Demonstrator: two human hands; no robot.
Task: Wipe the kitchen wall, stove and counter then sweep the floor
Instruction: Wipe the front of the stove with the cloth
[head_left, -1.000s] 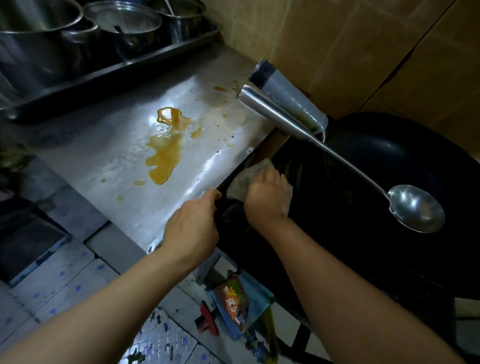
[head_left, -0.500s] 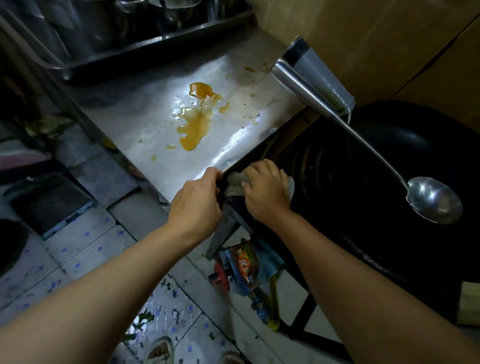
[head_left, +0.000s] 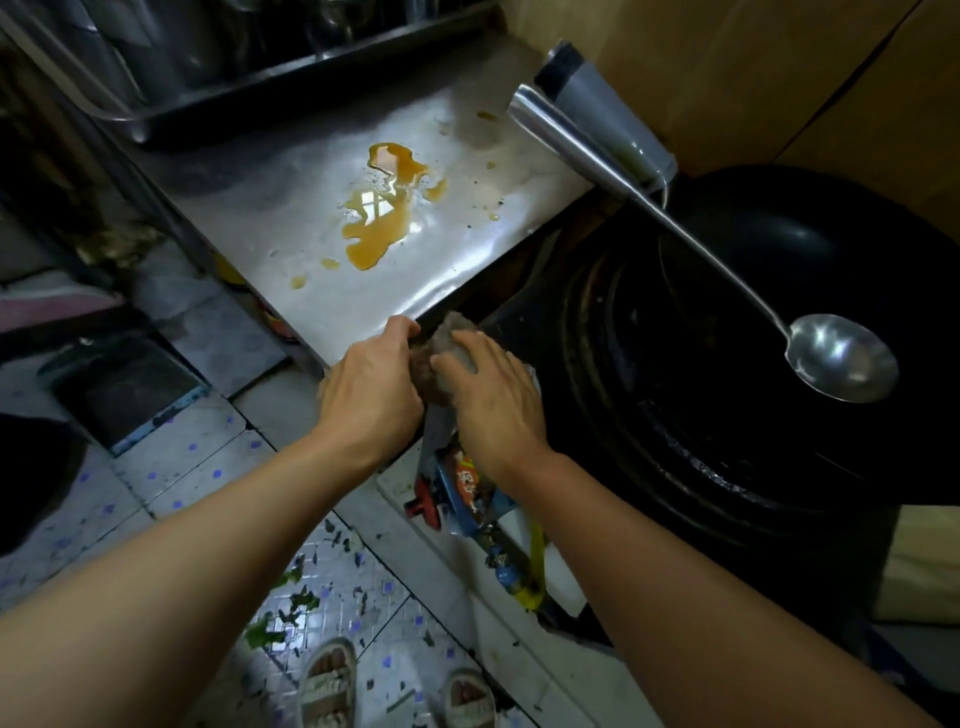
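A grey-brown rag (head_left: 435, 358) is bunched between both hands at the front corner of the steel counter (head_left: 291, 208), beside the black stove (head_left: 597, 322). My left hand (head_left: 371, 384) grips the rag from the left, knuckles up. My right hand (head_left: 493, 389) curls over it from the right. An orange-brown spill (head_left: 382, 218) lies on the counter, with small drops around it. The tan tiled wall (head_left: 727, 73) rises behind the stove. The tiled floor (head_left: 171, 467) below is strewn with green scraps.
A steel ladle (head_left: 841, 356) lies across the black wok (head_left: 810, 291), its handle reaching over the counter's edge. Pots stand in a dark tray (head_left: 291, 88) at the counter's back. A gas valve and packets (head_left: 467, 493) sit under the stove. My sandalled feet (head_left: 327, 686) show below.
Both hands have drawn the rag off the stove's edge and bunched it up between them. The view has tilted down, showing more floor and my feet.
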